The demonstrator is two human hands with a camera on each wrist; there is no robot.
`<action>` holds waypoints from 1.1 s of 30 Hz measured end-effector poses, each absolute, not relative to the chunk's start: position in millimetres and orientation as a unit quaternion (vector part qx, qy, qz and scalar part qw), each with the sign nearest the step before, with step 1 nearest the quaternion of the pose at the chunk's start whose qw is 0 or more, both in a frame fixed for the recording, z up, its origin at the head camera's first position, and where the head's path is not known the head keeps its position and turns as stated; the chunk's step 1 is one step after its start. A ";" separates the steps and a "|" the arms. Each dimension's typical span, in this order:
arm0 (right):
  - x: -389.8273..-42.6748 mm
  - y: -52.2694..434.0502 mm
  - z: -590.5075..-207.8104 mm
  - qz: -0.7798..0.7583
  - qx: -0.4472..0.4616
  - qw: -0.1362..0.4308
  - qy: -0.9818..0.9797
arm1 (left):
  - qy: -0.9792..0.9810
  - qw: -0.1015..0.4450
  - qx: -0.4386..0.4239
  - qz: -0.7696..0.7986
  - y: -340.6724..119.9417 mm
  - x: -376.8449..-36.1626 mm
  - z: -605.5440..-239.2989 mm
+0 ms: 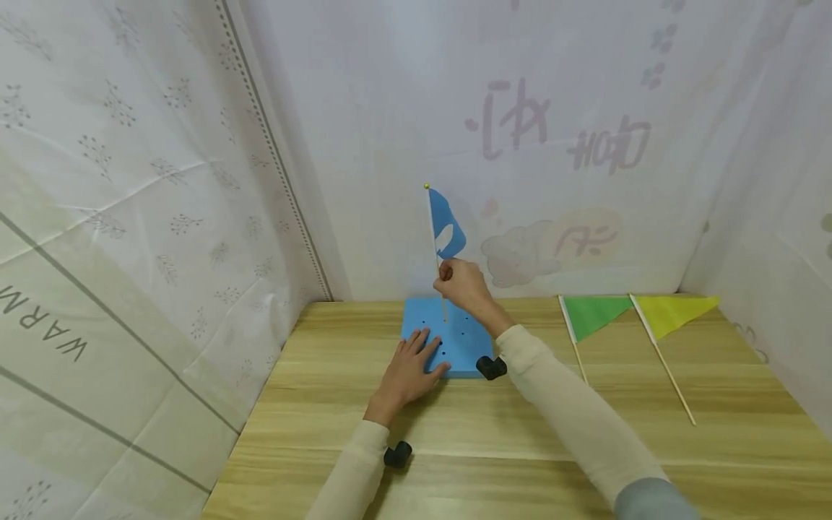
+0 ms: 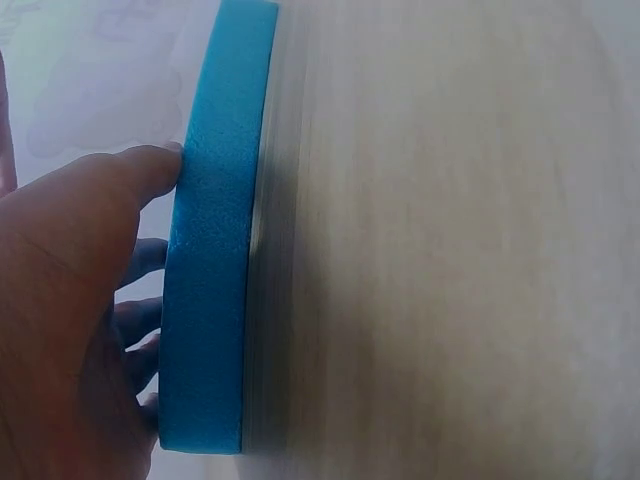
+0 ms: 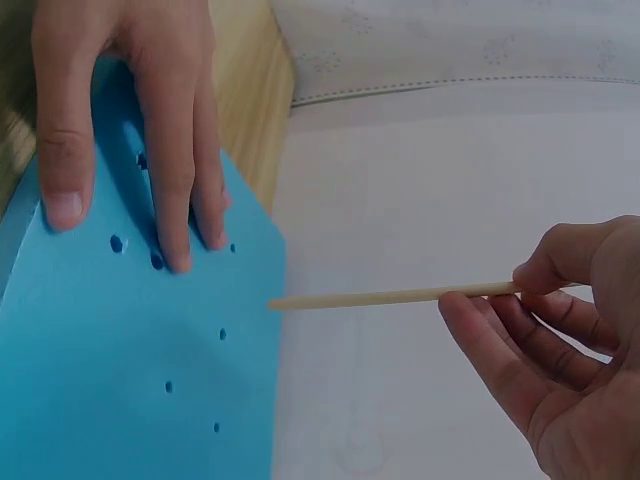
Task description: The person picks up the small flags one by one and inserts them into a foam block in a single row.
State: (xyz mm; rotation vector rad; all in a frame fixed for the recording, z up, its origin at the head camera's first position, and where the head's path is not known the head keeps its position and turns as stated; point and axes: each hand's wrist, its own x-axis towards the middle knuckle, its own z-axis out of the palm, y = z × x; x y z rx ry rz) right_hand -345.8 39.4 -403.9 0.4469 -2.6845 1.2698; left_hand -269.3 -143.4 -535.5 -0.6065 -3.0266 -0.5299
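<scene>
A blue foam board [image 1: 477,354] dotted with several small holes lies flat on the table. My left hand [image 1: 408,368] rests on its left part with the fingers spread straight, and the thumb touches the board's top near the front edge [image 2: 205,260]. Above the board, my right hand [image 1: 463,283] pinches the wooden stick [image 3: 390,297] of a small blue flag [image 1: 445,224] with a white mark and a gold ball on top. The stick stands nearly upright. In the right wrist view its lower tip appears apart from the holes, over the board.
A green pennant [image 1: 593,316] and a yellow pennant [image 1: 672,312], both on wooden sticks, lie on the table [image 1: 494,462] to the right of the board. Patterned cloth curtains [image 1: 390,144] hang behind and at both sides. A black camera mount sits on each wrist.
</scene>
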 end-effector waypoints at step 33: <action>-357.9 1.8 -444.8 0.435 0.169 0.088 -0.880 | -0.960 0.024 -0.202 -0.191 -143.4 -267.3 -534.3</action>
